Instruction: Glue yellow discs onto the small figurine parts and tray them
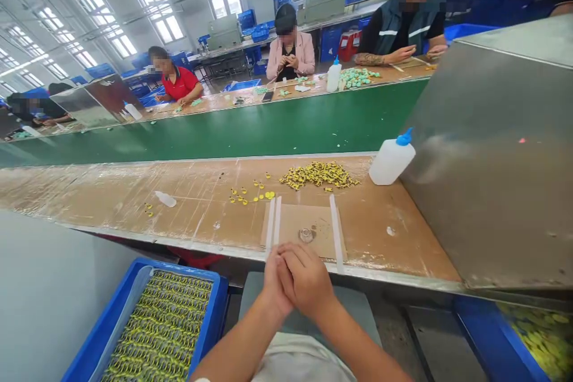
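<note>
My left hand (pixel 274 286) and my right hand (pixel 311 280) are clasped together at the table's front edge. Both are closed, the right one folded over the left, and no object shows between the fingers. Just beyond them lies a cardboard sheet (pixel 293 221) with white tape strips along its sides. On it sits a small round, clear-looking piece (pixel 306 234). Behind the sheet is a heap of small yellow and black parts (pixel 320 175). Several loose yellow pieces (pixel 269 195) lie to the heap's left.
A white bottle with a blue cap (pixel 390 161) stands beside a metal box (pixel 496 155) on the right. A small bottle (pixel 165 199) lies at left. Below are a blue crate (pixel 219 304) of yellow-black parts and another blue bin (pixel 496 340). Co-workers sit across the green belt (pixel 268 128).
</note>
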Tool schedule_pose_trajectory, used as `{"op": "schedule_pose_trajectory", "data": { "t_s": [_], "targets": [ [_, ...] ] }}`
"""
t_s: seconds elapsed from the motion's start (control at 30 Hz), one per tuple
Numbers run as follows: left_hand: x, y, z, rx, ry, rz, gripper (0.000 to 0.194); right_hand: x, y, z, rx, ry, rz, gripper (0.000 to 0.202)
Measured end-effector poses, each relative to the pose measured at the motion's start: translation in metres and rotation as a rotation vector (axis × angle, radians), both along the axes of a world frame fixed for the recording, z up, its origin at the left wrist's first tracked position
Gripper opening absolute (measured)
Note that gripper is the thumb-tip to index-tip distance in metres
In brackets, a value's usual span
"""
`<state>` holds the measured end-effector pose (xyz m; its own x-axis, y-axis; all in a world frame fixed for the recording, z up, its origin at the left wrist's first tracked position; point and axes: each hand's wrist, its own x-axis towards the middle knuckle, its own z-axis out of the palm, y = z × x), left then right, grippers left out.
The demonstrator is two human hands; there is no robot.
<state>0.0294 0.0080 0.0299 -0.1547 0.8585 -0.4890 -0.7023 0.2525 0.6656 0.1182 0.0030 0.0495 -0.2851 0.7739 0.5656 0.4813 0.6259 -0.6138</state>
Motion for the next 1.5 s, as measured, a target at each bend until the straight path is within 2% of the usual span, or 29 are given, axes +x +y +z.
{"op": "schedule_pose_trajectory", "data": {
  "t_s": [0.13, 0.2, 0.3, 0.4, 0.53, 0.63, 0.73, 0.83, 0.9, 1.03, 1.1, 1.13, 1.2, 1.27, 1.33, 1.4, 1.47, 1.5],
  "targets": [
    [-0.055, 0.049, -0.013, 0.041, 0.251, 0.120, 0.017, -0.041, 0.041, 0.000, -0.168, -0.128, -0.061, 0.033],
    [-0.083, 0.069, -0.022, 0.069, 0.399, 0.180, 0.013, -0.063, 0.074, -0.009, -0.255, -0.223, -0.105, 0.042],
    [-0.115, 0.084, -0.035, 0.134, 0.663, 0.205, 0.018, -0.091, 0.124, -0.030, -0.357, -0.321, -0.153, 0.055],
    [-0.130, 0.089, -0.047, 0.230, 0.899, 0.140, 0.026, -0.108, 0.158, -0.051, -0.423, -0.390, -0.161, 0.057],
    [-0.129, 0.095, -0.058, 0.359, 1.121, 0.021, 0.036, -0.112, 0.165, -0.066, -0.402, -0.404, -0.083, 0.059],
    [-0.124, 0.099, -0.064, 0.430, 1.245, -0.033, 0.041, -0.101, 0.150, -0.066, -0.340, -0.358, -0.033, 0.065],
    [-0.121, 0.102, -0.070, 0.481, 1.344, -0.066, 0.041, -0.079, 0.118, -0.058, -0.247, -0.272, -0.013, 0.066],
    [-0.123, 0.105, -0.072, 0.520, 1.427, -0.081, 0.040, -0.046, 0.066, -0.054, -0.126, -0.171, 0.024, 0.059],
    [-0.126, 0.104, -0.068, 0.564, 1.449, -0.104, 0.037, -0.020, 0.026, -0.057, -0.005, -0.050, 0.096, 0.054],
    [-0.121, 0.092, -0.048, 0.694, 1.508, -0.098, 0.024, 0.035, -0.048, -0.083, -0.038, 0.029, 0.046, 0.038],
    [-0.105, 0.080, -0.040, 0.788, 1.536, -0.052, 0.022, 0.067, -0.079, -0.103, -0.151, 0.020, -0.081, 0.030],
    [-0.092, 0.071, -0.038, 0.844, 1.464, -0.070, 0.026, 0.084, -0.094, -0.114, -0.232, 0.025, -0.179, 0.028],
    [-0.055, 0.048, -0.035, 0.971, 1.359, -0.182, 0.028, 0.120, -0.125, -0.134, -0.379, 0.062, -0.420, 0.028],
    [-0.007, 0.017, -0.031, 1.087, 1.283, -0.292, 0.030, 0.152, -0.158, -0.152, -0.479, 0.125, -0.638, 0.029],
    [0.053, -0.015, -0.023, 1.199, 1.216, -0.441, 0.036, 0.176, -0.190, -0.168, -0.560, 0.213, -0.799, 0.030],
    [0.126, -0.038, -0.011, 1.307, 1.110, -0.749, 0.040, 0.192, -0.218, -0.183, -0.645, 0.321, -0.906, 0.030],
    [0.209, -0.045, 0.001, 1.387, 1.058, -1.033, 0.039, 0.200, -0.240, -0.198, -0.716, 0.427, -0.953, 0.030],
    [0.252, -0.044, 0.006, 1.400, 1.077, -1.037, 0.037, 0.202, -0.248, -0.205, -0.744, 0.478, -0.962, 0.028]
  ]
}}
